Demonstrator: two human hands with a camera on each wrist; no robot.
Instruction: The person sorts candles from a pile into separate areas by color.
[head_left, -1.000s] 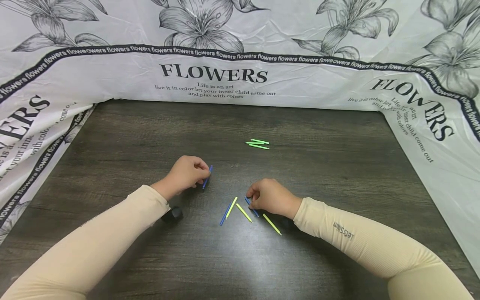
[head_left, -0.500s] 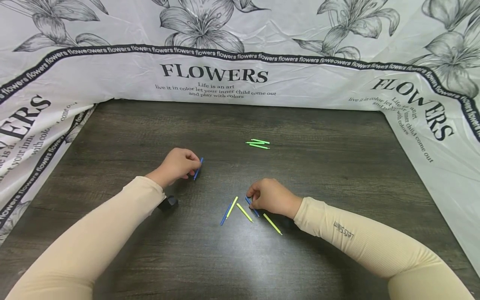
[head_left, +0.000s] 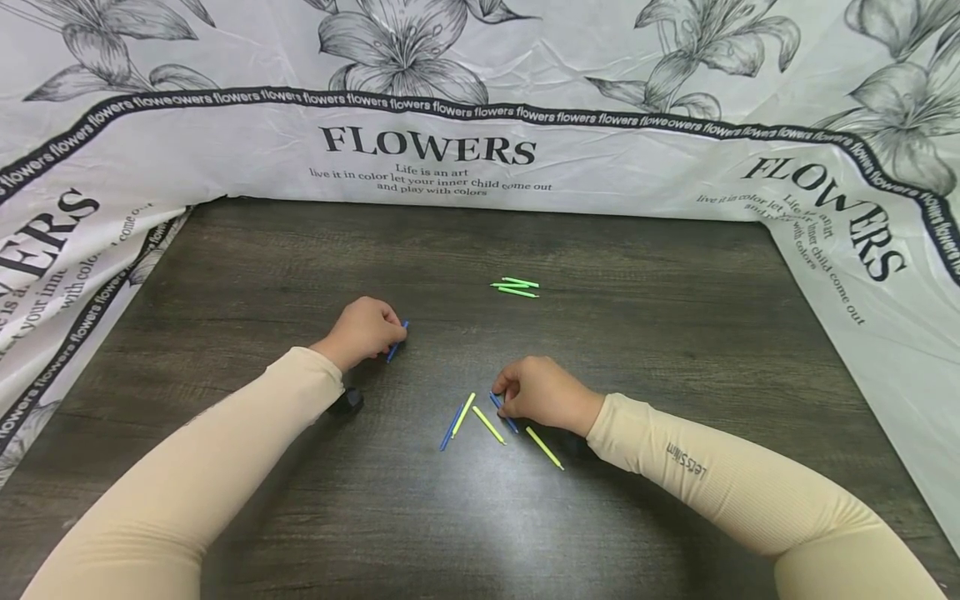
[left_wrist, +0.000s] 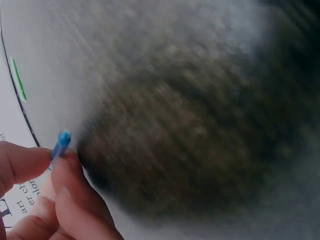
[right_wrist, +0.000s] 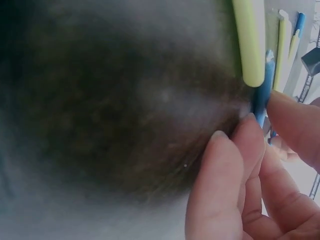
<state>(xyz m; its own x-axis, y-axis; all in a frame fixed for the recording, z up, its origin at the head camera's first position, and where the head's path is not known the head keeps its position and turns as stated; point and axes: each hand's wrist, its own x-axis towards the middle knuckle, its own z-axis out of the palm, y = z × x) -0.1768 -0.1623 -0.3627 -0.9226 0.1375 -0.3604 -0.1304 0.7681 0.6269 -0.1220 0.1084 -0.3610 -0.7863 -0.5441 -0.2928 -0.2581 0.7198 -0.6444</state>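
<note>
My left hand [head_left: 363, 332] pinches a thin blue candle [head_left: 393, 351] between thumb and fingertips, left of the table's middle. In the left wrist view, the end of that blue candle [left_wrist: 62, 142] sticks out past the fingertips. My right hand [head_left: 546, 395] holds another blue candle [head_left: 512, 424] between thumb and forefinger, low at the table; part of it is hidden by the fingers. Between the hands lie a third blue candle [head_left: 451, 427], a yellow candle [head_left: 463, 415] close against it and a second yellow one [head_left: 489, 425]. Another yellow candle [head_left: 544, 448] lies just below my right hand.
Green candles [head_left: 517, 292] lie in a small group farther back on the dark wooden table [head_left: 637, 308]. A white flower-printed cloth [head_left: 600, 167] hangs behind the table and along both sides. A small black block [head_left: 348, 402] shows under my left wrist.
My left hand has shifted left and away from me with its blue candle, then come slightly back. The right hand and the lying candles stay where they were.
</note>
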